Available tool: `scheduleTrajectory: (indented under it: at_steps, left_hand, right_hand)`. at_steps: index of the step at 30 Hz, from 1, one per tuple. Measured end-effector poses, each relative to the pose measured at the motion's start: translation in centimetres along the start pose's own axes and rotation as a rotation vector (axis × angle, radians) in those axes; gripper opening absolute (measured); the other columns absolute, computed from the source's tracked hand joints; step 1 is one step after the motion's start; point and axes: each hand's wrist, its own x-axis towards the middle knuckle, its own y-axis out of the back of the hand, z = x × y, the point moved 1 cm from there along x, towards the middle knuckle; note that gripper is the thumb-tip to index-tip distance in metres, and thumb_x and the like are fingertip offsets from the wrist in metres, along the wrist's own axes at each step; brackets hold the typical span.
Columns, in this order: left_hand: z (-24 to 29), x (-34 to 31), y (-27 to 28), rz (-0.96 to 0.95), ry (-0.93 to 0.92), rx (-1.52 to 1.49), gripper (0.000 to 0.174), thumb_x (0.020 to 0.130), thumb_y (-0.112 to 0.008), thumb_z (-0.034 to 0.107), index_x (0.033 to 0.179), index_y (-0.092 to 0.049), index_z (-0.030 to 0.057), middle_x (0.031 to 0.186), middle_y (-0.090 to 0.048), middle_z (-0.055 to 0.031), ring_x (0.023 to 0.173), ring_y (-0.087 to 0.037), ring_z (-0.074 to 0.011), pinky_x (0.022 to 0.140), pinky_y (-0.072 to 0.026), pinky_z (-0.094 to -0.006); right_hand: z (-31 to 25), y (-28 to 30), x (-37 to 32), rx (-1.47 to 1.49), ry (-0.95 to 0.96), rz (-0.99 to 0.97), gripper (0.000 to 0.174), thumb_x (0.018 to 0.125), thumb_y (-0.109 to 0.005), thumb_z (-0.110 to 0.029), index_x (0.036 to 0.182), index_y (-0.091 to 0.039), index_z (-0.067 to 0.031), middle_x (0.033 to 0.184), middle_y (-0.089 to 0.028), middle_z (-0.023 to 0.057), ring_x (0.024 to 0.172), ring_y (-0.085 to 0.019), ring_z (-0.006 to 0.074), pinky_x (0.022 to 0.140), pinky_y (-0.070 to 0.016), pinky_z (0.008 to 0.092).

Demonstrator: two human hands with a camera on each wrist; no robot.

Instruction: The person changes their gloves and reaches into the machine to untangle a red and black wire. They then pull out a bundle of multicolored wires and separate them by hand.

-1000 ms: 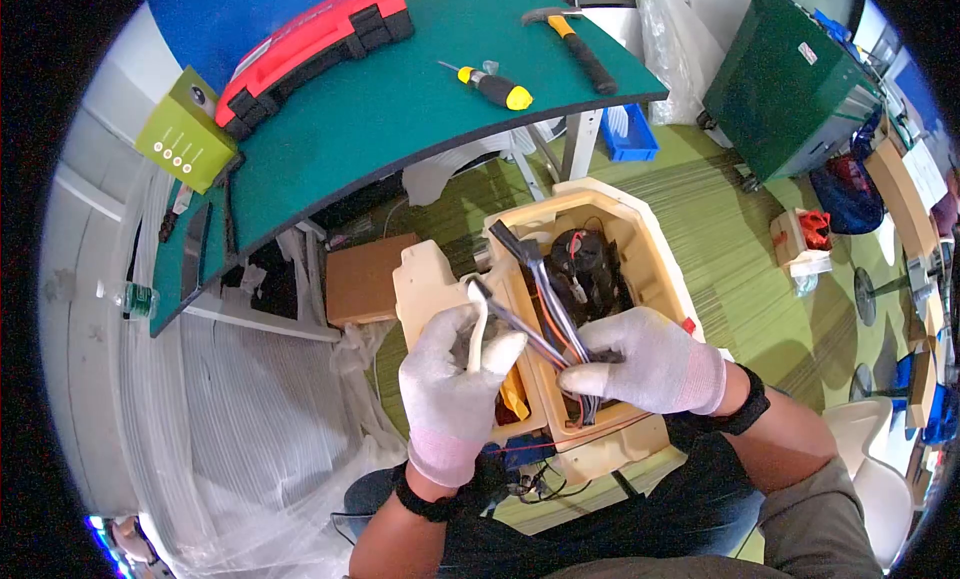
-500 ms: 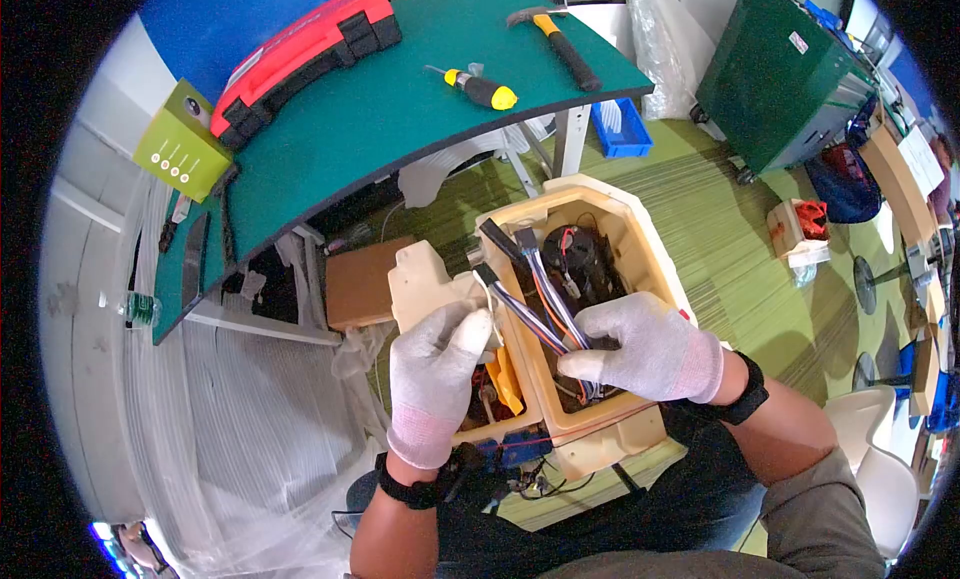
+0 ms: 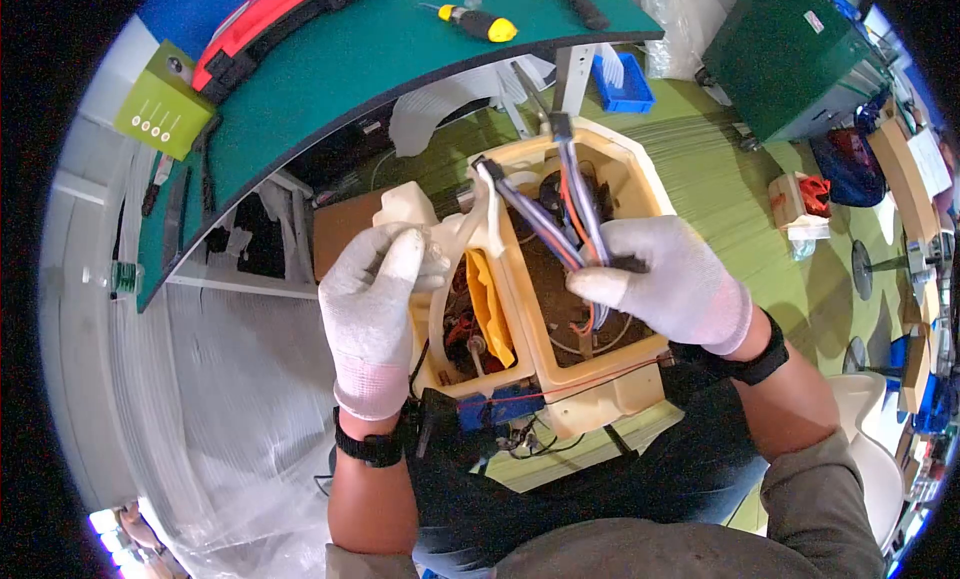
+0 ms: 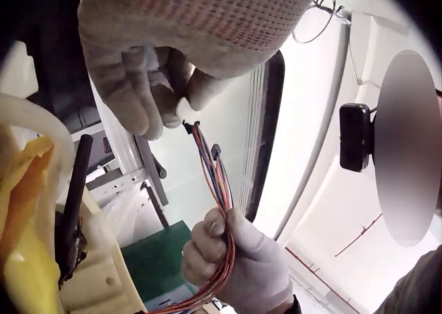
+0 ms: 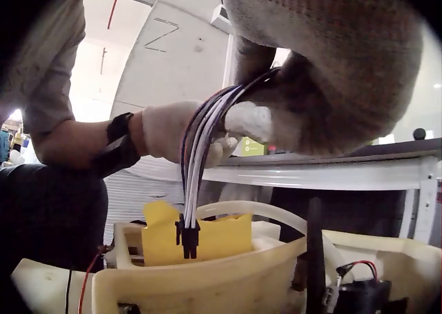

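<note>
My gloved right hand (image 3: 675, 279) grips a bundle of coloured wires (image 3: 540, 216) above the cream plastic housing (image 3: 541, 364). Black connectors end the wires; one connector (image 3: 561, 129) points up and away, another hangs below the hand in the right wrist view. To the left, my gloved left hand (image 3: 372, 294) pinches a small white strip (image 4: 185, 111) between thumb and fingers. In the left wrist view that strip meets a black connector (image 4: 191, 127) on the wires. A yellow piece (image 3: 488, 314) stands in the housing's left compartment.
Beyond the housing stands a green-topped table (image 3: 330, 89) with a screwdriver (image 3: 480, 22), a red toolbox (image 3: 262, 24) and a green box (image 3: 165, 104). A blue bin (image 3: 625, 84) lies on the floor near the table leg. Thin wires (image 3: 560, 389) cross the housing's near side.
My left hand has moved left and up, away from the wires, with the strip. My right hand has lifted the wire bundle a little higher, and the connectors now sit farther up in view.
</note>
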Motion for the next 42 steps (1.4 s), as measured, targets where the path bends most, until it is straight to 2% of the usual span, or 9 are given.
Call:
scheduleTrajectory:
  at_steps: [3,8,10,16,19,23,28,34,42]
  left_hand:
    - [-0.3,0.1,0.5,0.028,0.006,0.006,0.028,0.096,-0.059,0.021,0.106,-0.065,-0.0039,0.088,-0.067,-0.0062,0.076,-0.065,-0.0136,0.070,-0.0526,-0.0255]
    - [-0.7,-0.5,-0.6,-0.204,-0.107,0.158,0.026,0.090,-0.069,0.020,0.100,-0.069,-0.0041,0.089,-0.071,-0.0060,0.077,-0.065,-0.0097,0.070,-0.0517,-0.0238]
    - [-0.6,-0.8,-0.8,-0.297,0.076,0.076,0.022,0.089,-0.068,0.017,0.097,-0.070,-0.0037,0.085,-0.072,-0.0064,0.075,-0.065,-0.0101,0.069,-0.0515,-0.0239]
    - [0.0,-0.4,0.3,-0.239,0.045,0.284,0.018,0.086,-0.068,0.015,0.090,-0.070,-0.0019,0.081,-0.072,-0.0093,0.072,-0.066,-0.0122,0.066,-0.0504,-0.0263]
    - [-1.3,1.4,3.2,-0.012,-0.500,0.920,0.021,0.088,-0.065,0.017,0.089,-0.071,-0.0025,0.075,-0.069,-0.0077,0.066,-0.063,-0.0086,0.061,-0.0488,-0.0240]
    - [-2.0,2.5,5.4,0.032,-0.114,0.687,0.017,0.083,-0.068,0.015,0.087,-0.072,-0.0005,0.067,-0.066,-0.0048,0.058,-0.059,-0.0079,0.054,-0.0463,-0.0248]
    - [-3.9,2.1,3.9,-0.144,-0.155,0.919,0.021,0.073,-0.073,0.021,0.086,-0.071,0.0045,0.082,-0.068,-0.0151,0.077,-0.066,-0.0301,0.070,-0.0517,-0.0367]
    - [-7.0,2.9,3.6,-0.358,-0.222,1.134,0.020,0.077,-0.062,0.019,0.091,-0.072,0.0073,0.088,-0.069,-0.0161,0.085,-0.065,-0.0357,0.080,-0.0515,-0.0436]
    - [-5.8,2.7,3.0,-0.126,-0.298,1.039,0.021,0.086,-0.059,0.016,0.098,-0.071,0.0048,0.094,-0.070,-0.0155,0.085,-0.066,-0.0323,0.079,-0.0517,-0.0375]
  right_hand:
    - [0.0,-0.2,0.0,0.083,-0.037,0.007,0.022,0.085,-0.070,-0.024,0.091,-0.070,-0.0024,0.069,-0.065,0.0121,0.064,-0.064,0.0180,0.062,-0.0497,0.0342]
    - [0.2,-1.1,0.0,-0.156,0.187,-0.107,0.022,0.084,-0.070,-0.023,0.089,-0.068,-0.0015,0.073,-0.062,0.0191,0.068,-0.064,0.0325,0.062,-0.0489,0.0388]
    - [0.2,-1.3,0.1,-0.203,0.274,-0.116,0.023,0.084,-0.070,-0.024,0.087,-0.067,-0.0013,0.074,-0.061,0.0204,0.070,-0.063,0.0360,0.062,-0.0486,0.0403]
    - [-1.4,0.1,0.0,-0.295,0.173,-0.092,0.023,0.082,-0.070,-0.025,0.084,-0.068,-0.0024,0.071,-0.061,0.0189,0.067,-0.063,0.0355,0.060,-0.0479,0.0419]
    - [-1.2,3.0,-0.5,-0.467,0.177,0.039,0.021,0.080,-0.071,-0.024,0.081,-0.068,-0.0027,0.065,-0.061,0.0161,0.060,-0.062,0.0295,0.057,-0.0471,0.0406]
    - [-0.6,5.7,-0.7,-0.148,0.028,0.267,0.025,0.082,-0.072,-0.023,0.083,-0.068,0.0018,0.060,-0.053,0.0094,0.059,-0.052,0.0110,0.056,-0.0429,0.0321]
    - [-0.3,4.1,-0.7,-0.196,-0.004,0.161,0.024,0.083,-0.073,-0.022,0.088,-0.068,0.0011,0.061,-0.055,0.0111,0.060,-0.056,0.0124,0.057,-0.0452,0.0318]
    - [-1.4,3.8,-1.2,-0.187,-0.091,0.094,0.023,0.084,-0.071,-0.025,0.084,-0.068,-0.0019,0.061,-0.058,0.0104,0.055,-0.058,0.0148,0.056,-0.0462,0.0336]
    - [-0.8,3.7,-1.3,-0.183,-0.013,0.075,0.025,0.084,-0.071,-0.027,0.084,-0.068,-0.0017,0.064,-0.063,0.0120,0.059,-0.063,0.0185,0.058,-0.0484,0.0336]
